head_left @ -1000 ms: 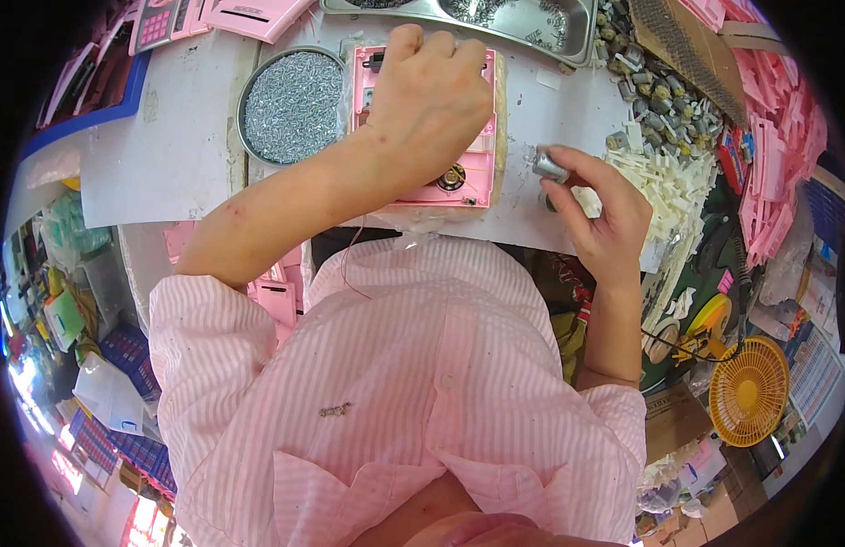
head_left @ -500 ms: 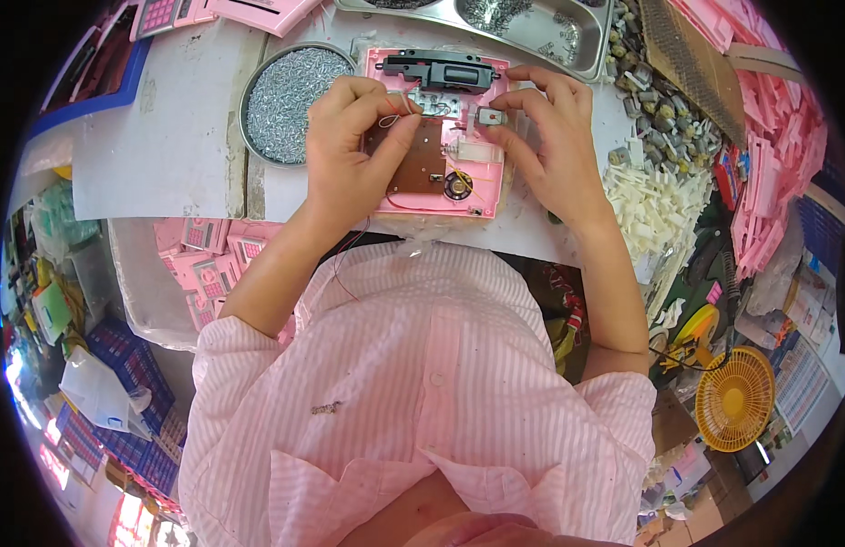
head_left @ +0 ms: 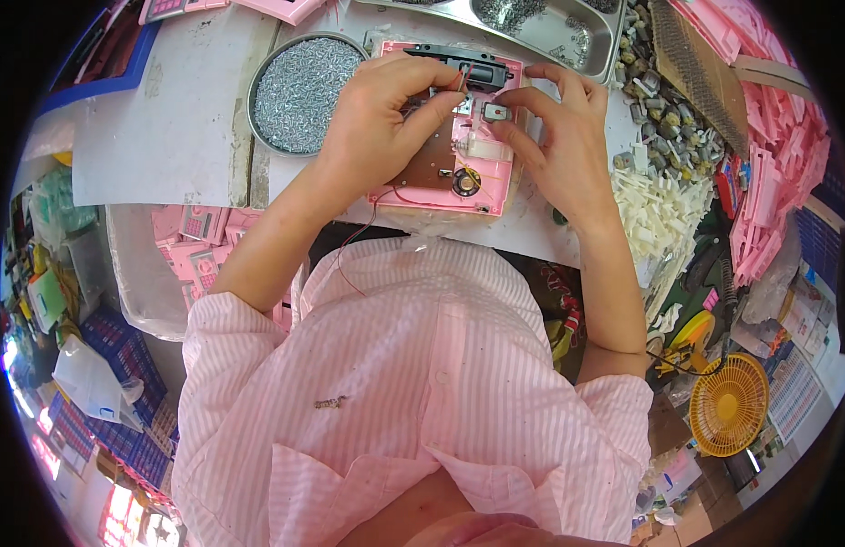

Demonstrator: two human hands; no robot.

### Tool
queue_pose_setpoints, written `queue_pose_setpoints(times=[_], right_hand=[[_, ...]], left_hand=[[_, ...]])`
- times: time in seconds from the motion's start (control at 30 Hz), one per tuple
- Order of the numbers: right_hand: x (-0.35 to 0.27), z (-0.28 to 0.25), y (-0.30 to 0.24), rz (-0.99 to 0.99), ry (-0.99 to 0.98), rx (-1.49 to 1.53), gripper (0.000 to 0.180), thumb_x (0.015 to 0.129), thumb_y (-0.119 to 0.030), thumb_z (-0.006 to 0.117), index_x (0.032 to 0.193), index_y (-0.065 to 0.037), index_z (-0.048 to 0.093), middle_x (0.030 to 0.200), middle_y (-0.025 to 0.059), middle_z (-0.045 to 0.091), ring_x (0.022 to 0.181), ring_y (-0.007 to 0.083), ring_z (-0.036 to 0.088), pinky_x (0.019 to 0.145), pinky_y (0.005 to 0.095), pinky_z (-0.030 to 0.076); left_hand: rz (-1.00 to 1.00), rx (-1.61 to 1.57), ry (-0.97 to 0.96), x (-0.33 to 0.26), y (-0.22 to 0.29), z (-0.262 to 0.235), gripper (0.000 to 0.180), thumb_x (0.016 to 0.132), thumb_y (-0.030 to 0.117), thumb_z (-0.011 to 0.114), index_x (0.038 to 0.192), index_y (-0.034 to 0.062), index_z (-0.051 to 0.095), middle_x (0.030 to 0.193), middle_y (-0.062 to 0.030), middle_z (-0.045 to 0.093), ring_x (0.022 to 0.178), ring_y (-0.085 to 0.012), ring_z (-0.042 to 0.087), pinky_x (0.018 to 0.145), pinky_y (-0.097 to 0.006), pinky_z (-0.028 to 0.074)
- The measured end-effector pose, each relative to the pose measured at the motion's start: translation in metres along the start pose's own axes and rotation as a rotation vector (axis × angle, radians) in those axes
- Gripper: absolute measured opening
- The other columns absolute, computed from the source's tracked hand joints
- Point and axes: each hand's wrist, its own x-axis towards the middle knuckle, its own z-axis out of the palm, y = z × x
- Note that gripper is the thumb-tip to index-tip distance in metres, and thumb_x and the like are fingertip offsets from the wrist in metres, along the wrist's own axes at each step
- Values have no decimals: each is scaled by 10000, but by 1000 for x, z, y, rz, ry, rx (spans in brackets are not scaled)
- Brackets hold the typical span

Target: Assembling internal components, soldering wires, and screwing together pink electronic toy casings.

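Note:
A pink plastic housing [head_left: 495, 199] lies on the table in front of me. It holds a brown circuit board [head_left: 426, 170], a small round speaker [head_left: 465, 181] and a black plastic mechanism [head_left: 482, 75] along its far edge. My left hand [head_left: 372, 114] reaches over the board, thumb and forefinger pinching thin wires [head_left: 467, 77] beside the mechanism. On the right, my right hand [head_left: 568, 137] has its thumb and forefinger closed on a small silver motor [head_left: 496, 112], held over the housing. My left hand hides part of the board. One loose red wire [head_left: 357, 239] trails over the table's near edge.
Left of the housing stands a round metal dish [head_left: 252, 100] of small screws. A steel compartment tray [head_left: 605, 66] sits beyond it. To the right are piled motors [head_left: 664, 123], white plastic pieces [head_left: 659, 196] and pink parts [head_left: 769, 191]. A bag of pink casings [head_left: 135, 273] hangs lower left.
My left hand has moved right and away from me, bringing the pinched wires up to the black mechanism near the motor. My right hand keeps its grip on the motor.

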Motion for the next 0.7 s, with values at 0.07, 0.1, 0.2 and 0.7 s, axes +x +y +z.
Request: queue_pose_setpoints(times=[0.07, 0.1, 0.2, 0.7], right_hand=[[0, 2, -2, -44, 59, 17, 176, 747, -191, 803, 901, -115, 767, 1261, 94, 612, 1207, 395, 425, 1040, 464, 389], [0, 3, -6, -86, 98, 7, 169, 739, -188, 801, 884, -110, 765, 1259, 97, 615, 1210, 397, 427, 1040, 468, 389], [4, 21, -20, -137, 174, -4, 160, 714, -180, 792, 840, -91, 751, 1253, 106, 625, 1217, 403, 435, 1039, 479, 386], [-1, 31, -15, -114, 286, 123, 128, 686, -123, 747, 788, -69, 691, 1248, 81, 642, 1238, 377, 430, 1041, 467, 363]], left_hand=[[32, -3, 12, 2, -1, 1, 121, 854, 93, 725, 954, 29, 698, 899, -92, 708, 780, -270, 635, 699, -368, 494], [49, 5, 16, 2, -4, 2, 126, 857, 95, 722, 962, 31, 697, 899, -90, 708, 783, -269, 636, 694, -367, 493], [95, 28, -2, 2, -4, 3, 142, 861, 102, 717, 983, 33, 692, 902, -92, 703, 791, -277, 636, 692, -374, 493], [180, 214, -151, 2, -8, -2, 207, 733, 76, 771, 933, 86, 719, 951, -96, 529, 870, -270, 547, 749, -370, 454]])
